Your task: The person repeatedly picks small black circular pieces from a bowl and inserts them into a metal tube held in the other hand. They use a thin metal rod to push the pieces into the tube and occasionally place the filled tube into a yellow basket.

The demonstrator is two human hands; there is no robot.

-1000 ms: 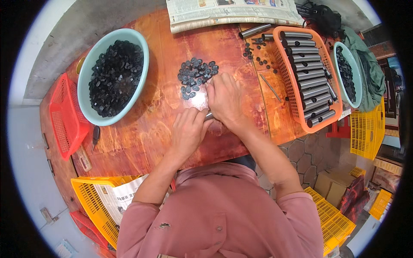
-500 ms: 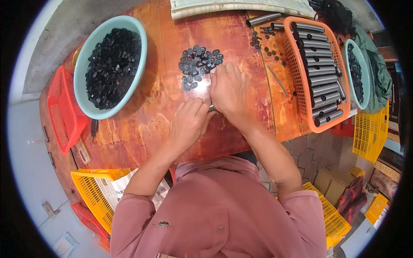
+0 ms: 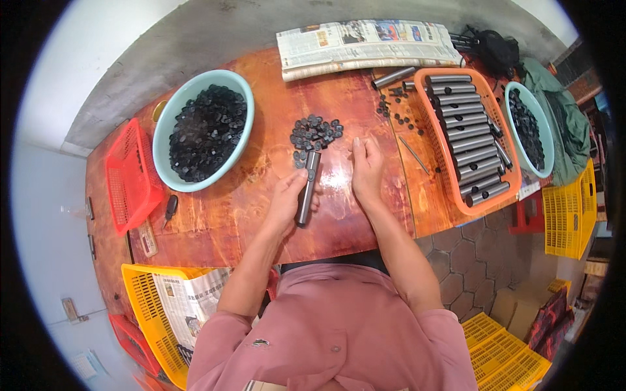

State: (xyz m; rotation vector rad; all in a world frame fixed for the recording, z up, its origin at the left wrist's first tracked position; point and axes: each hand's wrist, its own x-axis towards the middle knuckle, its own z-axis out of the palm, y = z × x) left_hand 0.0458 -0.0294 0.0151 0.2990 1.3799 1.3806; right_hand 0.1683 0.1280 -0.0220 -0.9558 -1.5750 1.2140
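My left hand [image 3: 287, 199] is wrapped round a dark grey metal tube [image 3: 304, 205], which stands out above and below the grip. A small black oval piece shows on the tube's side, near its upper end. Just beyond the tube lies a loose pile of small black oval pieces [image 3: 316, 132] on the table. To the right, apart from the tube, my right hand [image 3: 368, 171] hovers with its fingers curled in. What those fingers hold, if anything, is hidden.
A teal basin [image 3: 245, 133] of black pieces stands left, beside a red basket [image 3: 140, 212]. On the right are an orange basket [image 3: 427, 98] of metal tubes, another teal basin [image 3: 550, 153], a thin rod [image 3: 414, 155] and scattered black bits. A folded newspaper [image 3: 365, 49] lies at the back.
My hands have come apart from being together over the tube. The left has drawn the tube nearer, into fuller sight; the right has moved off to the right. The whole view has shifted.
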